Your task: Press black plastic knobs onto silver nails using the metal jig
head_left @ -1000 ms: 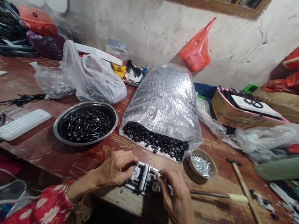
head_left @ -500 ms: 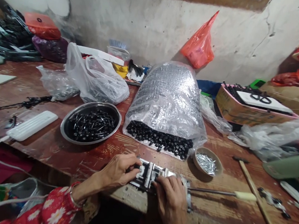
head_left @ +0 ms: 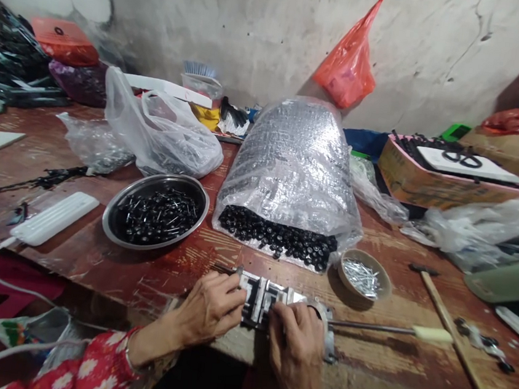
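Observation:
A metal vise-like fixture (head_left: 258, 302) with pale crossbars lies at the table's front edge. A thin rod ending in a cream handle (head_left: 433, 334) runs out to its right. My left hand (head_left: 210, 306) is at the fixture's left end, fingers curled together; what they pinch is hidden. A small dark knob (head_left: 239, 270) shows just above those fingertips. My right hand (head_left: 297, 341) rests over the fixture's right half, thumb and fingers closed at a slot; any small part in them is out of sight.
A steel bowl (head_left: 108, 225) holds black-headed nails. A bubble-wrap bag (head_left: 298, 155) spills black round caps (head_left: 278, 237). Metal nails fill a small bowl (head_left: 386, 285). A hammer (head_left: 457, 339) lies to the right, a white power strip (head_left: 55, 217) to the left.
My left hand has drawn slightly left, its thumb and fingers closing at the fixture's left end. My right hand stays nearly in place. The view has shifted a little downward.

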A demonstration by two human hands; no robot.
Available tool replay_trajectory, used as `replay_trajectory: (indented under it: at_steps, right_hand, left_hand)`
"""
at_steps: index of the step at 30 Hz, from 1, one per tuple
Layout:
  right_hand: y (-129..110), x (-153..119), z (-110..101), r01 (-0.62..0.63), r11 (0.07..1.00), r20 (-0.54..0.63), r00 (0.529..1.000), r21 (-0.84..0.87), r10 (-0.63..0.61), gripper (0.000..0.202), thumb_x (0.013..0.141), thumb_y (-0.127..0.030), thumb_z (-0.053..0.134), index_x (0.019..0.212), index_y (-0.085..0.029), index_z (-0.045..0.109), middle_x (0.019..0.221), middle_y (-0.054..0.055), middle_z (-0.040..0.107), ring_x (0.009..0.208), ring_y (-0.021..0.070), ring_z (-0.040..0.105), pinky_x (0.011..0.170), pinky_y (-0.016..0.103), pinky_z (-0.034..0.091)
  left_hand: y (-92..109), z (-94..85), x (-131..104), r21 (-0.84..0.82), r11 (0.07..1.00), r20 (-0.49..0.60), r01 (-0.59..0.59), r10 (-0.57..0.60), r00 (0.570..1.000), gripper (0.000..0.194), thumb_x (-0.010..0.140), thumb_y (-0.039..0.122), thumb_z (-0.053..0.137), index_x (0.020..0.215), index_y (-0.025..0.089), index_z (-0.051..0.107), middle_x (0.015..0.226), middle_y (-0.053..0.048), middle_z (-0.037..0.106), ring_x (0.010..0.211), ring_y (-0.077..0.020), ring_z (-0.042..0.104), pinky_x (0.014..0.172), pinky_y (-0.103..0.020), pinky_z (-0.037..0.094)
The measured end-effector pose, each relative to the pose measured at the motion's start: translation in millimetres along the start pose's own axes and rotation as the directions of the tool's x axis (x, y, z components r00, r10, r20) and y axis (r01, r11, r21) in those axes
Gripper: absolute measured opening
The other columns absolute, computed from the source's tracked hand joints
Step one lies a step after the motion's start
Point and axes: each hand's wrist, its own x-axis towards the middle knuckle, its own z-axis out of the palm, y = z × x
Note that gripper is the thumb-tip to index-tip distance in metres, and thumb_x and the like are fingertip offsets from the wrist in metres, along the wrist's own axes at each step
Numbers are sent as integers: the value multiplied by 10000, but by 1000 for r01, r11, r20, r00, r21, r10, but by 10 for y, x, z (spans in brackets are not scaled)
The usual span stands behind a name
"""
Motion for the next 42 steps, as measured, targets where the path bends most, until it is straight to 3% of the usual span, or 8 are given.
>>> replay_trajectory:
  at_steps: [4, 10, 16, 19, 23, 26, 31, 42]
  right_hand:
    - [-55, 18, 47, -25, 994, -5, 1000, -105, 25, 157, 988, -168, 536, 847, -238, 537, 801, 35, 544, 808, 237, 469, 752, 385, 337]
    - [-59, 23, 65, -59, 998, -22, 998, -22, 59, 106, 993, -159, 510, 954, -233, 575, 831, 26, 575, 828, 233, 513, 769, 376, 342]
    - [107, 109, -129, -126, 967, 172, 981, 220, 88, 100, 1026, -302, 551, 977, -265, 630, 894, 5, 652, 842, 199, 607, 743, 325, 405]
    - [228, 317, -211, -190, 940, 241, 963, 282, 122, 160, 1048, -337, 514, 991, -255, 639, 894, 3, 661, 812, 169, 633, 734, 286, 444]
    - [372, 740, -134, -170, 977, 255, 958, 127, 133, 169, 1032, -309, 515, 984, -242, 663, 939, 22, 678, 822, 171, 639, 744, 284, 441]
    - [449, 1006, 59, -130, 991, 320, 938, -36, 135, 171, 989, -211, 521, 1002, -241, 689, 943, 34, 689, 827, 180, 631, 701, 289, 405]
    - [547, 1155, 353, -81, 996, 391, 916, -44, 92, 277, 911, -81, 483, 953, -258, 693, 896, 15, 673, 744, 154, 577, 634, 290, 340]
    - [625, 1110, 312, -185, 976, 372, 920, 120, 128, 192, 882, -110, 488, 958, -215, 629, 875, 24, 625, 803, 177, 585, 750, 297, 433]
  left_hand:
    - [19, 33, 5, 23, 1000, -5, -12, 12, 1000, 83, 934, 184, 549, 892, 207, 616, 849, -34, 581, 735, -182, 528, 669, -339, 354]
    - [27, 42, 39, -188, 975, -12, 116, -121, 993, 138, 905, 137, 511, 880, 212, 624, 826, -18, 544, 720, -147, 543, 662, -273, 394]
    - [-84, -190, 181, -380, 902, 157, 202, -153, 976, 52, 899, 207, 635, 884, 220, 683, 805, 10, 628, 705, -136, 584, 645, -259, 385]
    - [-178, -266, 340, -433, 870, 124, 237, -203, 971, 75, 914, 241, 656, 962, 220, 710, 848, 5, 687, 753, -147, 625, 687, -252, 428]
    - [-335, -116, 642, -301, 920, 41, 252, -252, 967, 158, 982, 216, 549, 1008, 199, 704, 943, -33, 702, 846, -170, 663, 760, -267, 470]
    - [-469, 109, 870, -174, 953, 84, 248, -237, 968, 236, 957, 149, 545, 1110, 211, 713, 1026, -48, 710, 903, -185, 686, 776, -271, 487]
    - [-617, 349, 1104, -166, 958, 145, 236, -213, 966, 242, 866, 96, 612, 1024, 217, 749, 969, -48, 724, 887, -214, 695, 748, -279, 494]
    - [-680, 246, 1015, -355, 885, 87, 300, -288, 954, 204, 833, 112, 621, 993, 175, 731, 918, -23, 743, 823, -169, 670, 748, -248, 478]
